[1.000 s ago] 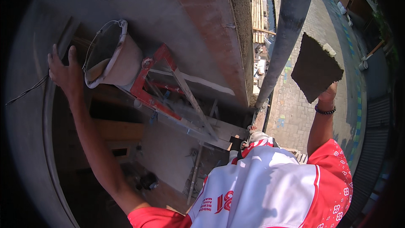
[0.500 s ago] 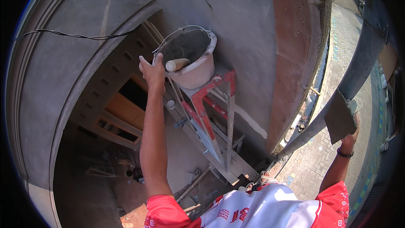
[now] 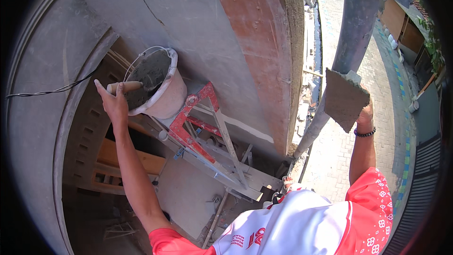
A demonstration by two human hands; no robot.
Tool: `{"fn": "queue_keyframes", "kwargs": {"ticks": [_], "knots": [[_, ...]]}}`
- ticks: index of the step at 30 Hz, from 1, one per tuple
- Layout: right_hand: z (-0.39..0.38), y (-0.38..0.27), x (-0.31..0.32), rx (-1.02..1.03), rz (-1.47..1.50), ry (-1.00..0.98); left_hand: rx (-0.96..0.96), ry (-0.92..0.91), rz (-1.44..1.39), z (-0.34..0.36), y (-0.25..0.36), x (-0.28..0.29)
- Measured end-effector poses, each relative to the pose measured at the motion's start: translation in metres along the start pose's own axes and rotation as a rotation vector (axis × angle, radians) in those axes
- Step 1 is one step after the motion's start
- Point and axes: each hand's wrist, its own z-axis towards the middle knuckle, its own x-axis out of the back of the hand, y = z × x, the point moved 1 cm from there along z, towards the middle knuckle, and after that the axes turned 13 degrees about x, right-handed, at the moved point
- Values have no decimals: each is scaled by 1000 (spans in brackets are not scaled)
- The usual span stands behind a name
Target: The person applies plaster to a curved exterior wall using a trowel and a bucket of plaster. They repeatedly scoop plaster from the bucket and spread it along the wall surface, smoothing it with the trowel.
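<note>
A white bucket (image 3: 166, 95) with wet grey mortar (image 3: 153, 68) in it sits on top of a red and grey metal stand (image 3: 207, 95). Across its near left rim lies a rounded, pale wooden tool handle (image 3: 130, 86), its other end reaching into the mortar. My left hand (image 3: 114, 106) is at that handle, fingers and thumb apart, with the handle's end in the gap between them; no closed grip shows. Out to the right, my right hand (image 3: 365, 113) grips a flat, squarish mortar-covered board (image 3: 344, 97). The board partly hides those fingers.
A cracked grey wall (image 3: 188, 23) with a reddish-brown strip (image 3: 252, 33) rises behind the bucket. A thick grey pipe (image 3: 354, 33) slants beside the board. Black cable (image 3: 56, 90) crosses at left. Planks (image 3: 245, 186) lie below the stand; a paved lane (image 3: 330, 160) runs at right.
The view has swung right, so bucket and stand sit further left. My left hand has come to the tool handle, which now points more to the left. The mortar-covered board has tilted.
</note>
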Motion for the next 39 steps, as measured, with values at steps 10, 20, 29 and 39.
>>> {"fn": "queue_keyframes", "kwargs": {"ticks": [10, 20, 29, 39], "knots": [[4, -11, -11, -45, -91, -27, 459, -312, 61, 143, -95, 14], [9, 1, -18, 45, 69, 5, 375, -862, -315, 126, -109, -2], [-12, 2, 7, -1, 67, 106, 395, -602, -113, 106, -74, 8], [-18, 19, 17, -36, 109, 111, 294, -645, -84, 111, -68, -7]]}}
